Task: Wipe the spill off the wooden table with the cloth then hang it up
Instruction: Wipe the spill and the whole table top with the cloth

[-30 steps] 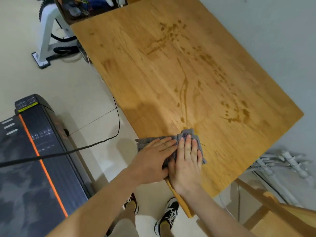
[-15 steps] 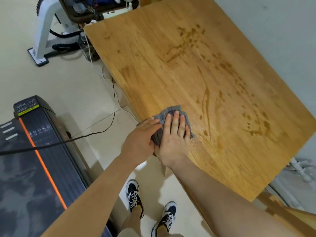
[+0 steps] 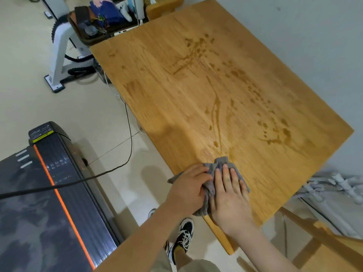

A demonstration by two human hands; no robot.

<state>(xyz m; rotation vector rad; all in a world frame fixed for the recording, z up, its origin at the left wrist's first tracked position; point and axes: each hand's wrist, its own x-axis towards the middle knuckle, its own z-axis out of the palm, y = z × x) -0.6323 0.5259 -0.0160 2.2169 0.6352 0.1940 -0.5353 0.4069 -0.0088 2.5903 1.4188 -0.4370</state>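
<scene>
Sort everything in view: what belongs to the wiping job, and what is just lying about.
Job: cloth; spill; wooden table; left hand gripping the cloth; right hand pressing it flat.

Lying about: treadmill; black cable; white exercise machine; cluttered side table.

A dark treadmill [image 3: 49, 203] with an orange stripe lies on the pale floor [image 3: 29, 85] at the left, and a black cable [image 3: 128, 134] crosses its deck. Farther back, a white machine frame [image 3: 59, 55] stands beside a low dark stand [image 3: 86, 39] cluttered with small items. 1 black-and-white sneaker [image 3: 185, 235] shows near the bottom. A white folded rack [image 3: 334, 185] lies at the right.
</scene>
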